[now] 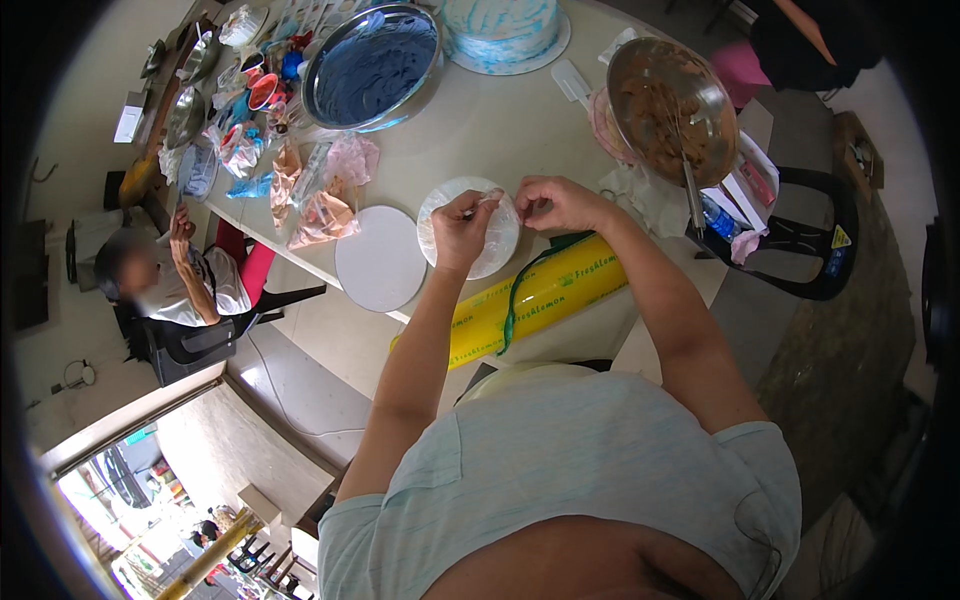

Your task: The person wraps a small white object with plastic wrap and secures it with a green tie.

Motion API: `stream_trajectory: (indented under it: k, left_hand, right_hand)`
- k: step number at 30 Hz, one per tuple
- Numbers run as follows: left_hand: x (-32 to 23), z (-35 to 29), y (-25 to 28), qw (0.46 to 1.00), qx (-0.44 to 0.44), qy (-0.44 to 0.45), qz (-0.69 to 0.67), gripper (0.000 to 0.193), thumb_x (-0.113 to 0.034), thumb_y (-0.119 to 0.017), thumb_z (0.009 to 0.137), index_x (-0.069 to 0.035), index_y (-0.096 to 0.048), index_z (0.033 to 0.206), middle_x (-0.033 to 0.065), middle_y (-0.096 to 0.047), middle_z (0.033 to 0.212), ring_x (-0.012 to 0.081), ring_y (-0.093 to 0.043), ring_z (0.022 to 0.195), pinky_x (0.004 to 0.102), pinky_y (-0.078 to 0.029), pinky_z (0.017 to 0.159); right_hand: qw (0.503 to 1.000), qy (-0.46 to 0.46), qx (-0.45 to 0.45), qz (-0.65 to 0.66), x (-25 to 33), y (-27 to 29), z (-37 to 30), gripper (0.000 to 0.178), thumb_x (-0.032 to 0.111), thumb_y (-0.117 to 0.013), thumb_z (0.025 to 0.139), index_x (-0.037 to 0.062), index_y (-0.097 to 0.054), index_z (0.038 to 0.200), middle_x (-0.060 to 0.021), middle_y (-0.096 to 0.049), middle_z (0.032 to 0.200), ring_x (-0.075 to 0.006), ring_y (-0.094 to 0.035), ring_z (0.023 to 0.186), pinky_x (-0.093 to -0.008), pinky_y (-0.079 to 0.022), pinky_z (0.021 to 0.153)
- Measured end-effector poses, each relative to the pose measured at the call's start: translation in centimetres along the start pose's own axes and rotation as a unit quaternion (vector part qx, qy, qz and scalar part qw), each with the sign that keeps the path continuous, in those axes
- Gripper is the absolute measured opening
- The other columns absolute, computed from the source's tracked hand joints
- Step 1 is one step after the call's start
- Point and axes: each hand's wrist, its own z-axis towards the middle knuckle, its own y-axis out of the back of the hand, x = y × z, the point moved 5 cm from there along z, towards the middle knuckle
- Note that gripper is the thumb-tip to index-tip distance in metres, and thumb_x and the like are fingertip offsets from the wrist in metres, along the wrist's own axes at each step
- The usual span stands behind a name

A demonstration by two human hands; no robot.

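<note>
Table: pale (430, 145); blue bowl (433, 80), cake (500, 35) and brown bowl (722, 110) beyond the hands.
Room: seated person (215, 275) left, black chair (822, 240) right.
Left hand (463, 228): fingertips pinched over the white disc (487, 255); anything between them is too small to tell.
Right hand (562, 204): pinched narrow at the disc's right rim; contents unclear.
Edges: grey disc (380, 258) at the table's near-left edge.
Open room: tabletop between white disc and cake.
</note>
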Motion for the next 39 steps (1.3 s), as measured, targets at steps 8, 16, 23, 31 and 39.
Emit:
stream_trajectory:
  k: [8,16,23,31,39]
  left_hand:
    - [0.9,-0.1,-0.1,0.997,-0.023,-0.041,-0.062,0.012,-0.009,-0.079,0.082,0.001,-0.073,0.086,0.0047,-0.065,0.066,0.0074,-0.053,0.061,0.0245,-0.045,0.056]
    - [1.1,-0.2,-0.3,0.997,0.003,-0.067,-0.027,0.015,-0.009,-0.081,0.078,-0.002,-0.073,0.088,0.0007,-0.061,0.066,0.0068,-0.046,0.059,0.0239,-0.039,0.053]
    - [0.7,-0.3,-0.4,0.997,0.009,-0.051,-0.054,0.017,-0.015,-0.083,0.081,-0.002,-0.074,0.088,0.0018,-0.066,0.07,0.0072,-0.05,0.06,0.0236,-0.043,0.056]
    - [0.2,-0.2,-0.2,0.997,0.016,-0.075,-0.01,0.017,-0.014,-0.08,0.085,0.001,-0.074,0.09,0.0033,-0.071,0.076,0.0064,-0.057,0.065,0.0233,-0.047,0.06]
    - [-0.7,0.1,-0.1,0.999,0.012,0.011,-0.052,0.019,-0.013,-0.078,0.087,0.004,-0.073,0.09,0.0015,-0.071,0.077,0.0058,-0.057,0.066,0.0232,-0.048,0.062]
  right_hand:
    - [0.999,0.027,0.019,0.037,-0.5,-0.4,-0.4,0.015,0.001,-0.072,0.079,0.0024,-0.068,0.093,-0.0053,-0.06,0.095,-0.0167,-0.063,0.086,-0.0283,-0.051,0.082]
    - [0.999,0.038,0.006,0.035,-0.6,-0.9,-0.7,0.016,0.004,-0.074,0.079,0.0018,-0.065,0.092,-0.0057,-0.06,0.094,-0.0172,-0.064,0.085,-0.03,-0.052,0.079]
    - [0.997,0.068,-0.018,-0.016,-0.3,-0.9,-0.9,0.015,0.005,-0.074,0.077,0.0009,-0.064,0.087,-0.0075,-0.061,0.092,-0.0205,-0.066,0.082,-0.0323,-0.052,0.076]
    - [0.997,0.067,-0.038,-0.022,-0.2,-1.1,-0.7,0.015,0.004,-0.073,0.073,0.0003,-0.065,0.085,-0.0085,-0.062,0.091,-0.0222,-0.066,0.081,-0.0332,-0.053,0.076]
    - [0.995,0.028,-0.079,-0.056,-1.0,-0.4,-1.1,0.016,0.005,-0.071,0.074,0.0012,-0.068,0.088,-0.0095,-0.066,0.089,-0.0216,-0.066,0.08,-0.0321,-0.053,0.074]
